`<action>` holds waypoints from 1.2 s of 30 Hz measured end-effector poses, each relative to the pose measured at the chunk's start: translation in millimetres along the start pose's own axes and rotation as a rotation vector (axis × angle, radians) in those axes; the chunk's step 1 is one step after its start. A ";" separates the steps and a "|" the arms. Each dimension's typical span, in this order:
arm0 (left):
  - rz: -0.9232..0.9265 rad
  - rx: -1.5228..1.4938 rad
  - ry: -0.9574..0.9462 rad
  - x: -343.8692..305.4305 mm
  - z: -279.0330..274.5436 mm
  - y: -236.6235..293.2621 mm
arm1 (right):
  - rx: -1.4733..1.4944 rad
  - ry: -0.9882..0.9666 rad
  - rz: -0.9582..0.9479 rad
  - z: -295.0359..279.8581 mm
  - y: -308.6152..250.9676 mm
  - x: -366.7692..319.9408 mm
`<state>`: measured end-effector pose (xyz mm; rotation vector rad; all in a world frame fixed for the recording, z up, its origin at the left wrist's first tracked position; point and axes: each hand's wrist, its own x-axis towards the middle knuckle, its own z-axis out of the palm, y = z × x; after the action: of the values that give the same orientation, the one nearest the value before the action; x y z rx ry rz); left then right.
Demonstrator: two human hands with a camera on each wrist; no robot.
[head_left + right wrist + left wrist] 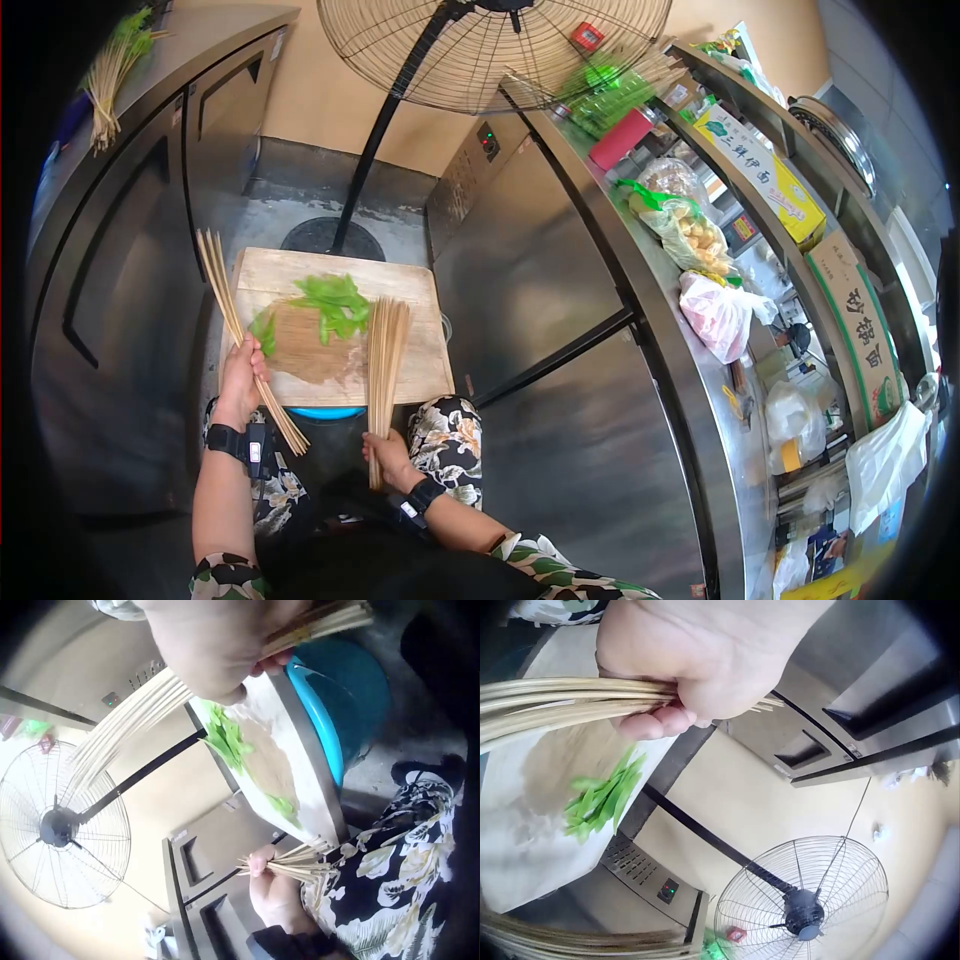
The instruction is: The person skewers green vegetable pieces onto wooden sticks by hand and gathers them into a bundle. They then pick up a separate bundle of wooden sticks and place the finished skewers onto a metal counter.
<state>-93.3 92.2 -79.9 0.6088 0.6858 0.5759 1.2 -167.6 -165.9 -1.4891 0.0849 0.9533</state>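
The left hand (240, 382) grips the middle of a bundle of thin wooden sticks (222, 290) at the left edge of a wooden board (410, 290). A thicker bundle of sticks (387, 345) stands out from the right hand (390, 455), whose fingers curl round its lower end at the board's front right. Cut green leafy pieces (335, 303) lie on the board between the bundles, with a smaller piece (263, 330) near the left hand. In the left wrist view the left hand (694, 660) has its fingers wrapped round the sticks.
A blue bucket (337, 705) is under the board. Behind it stands a large wire-caged fan (500, 50) on a black pole. Steel cabinets (560, 400) flank both sides; bags and boxes fill the right counter and shelf. More sticks with greens (108, 85) lie on the left counter.
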 end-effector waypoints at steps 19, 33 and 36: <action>0.020 0.008 -0.026 -7.9 -0.1 3.6 | -0.078 -0.023 -0.053 0.4 -3.5 2.4; -0.028 0.036 -0.041 -7.7 -2.4 6.1 | -0.163 -0.006 -0.071 0.4 -1.0 4.2; -0.050 0.018 -0.062 -8.0 -2.4 7.6 | -0.144 0.052 -0.100 4.7 -4.9 0.0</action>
<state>-102.3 93.0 -73.1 0.6222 0.6466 0.5026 1.7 -162.6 -161.3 -1.6354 -0.0212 0.8547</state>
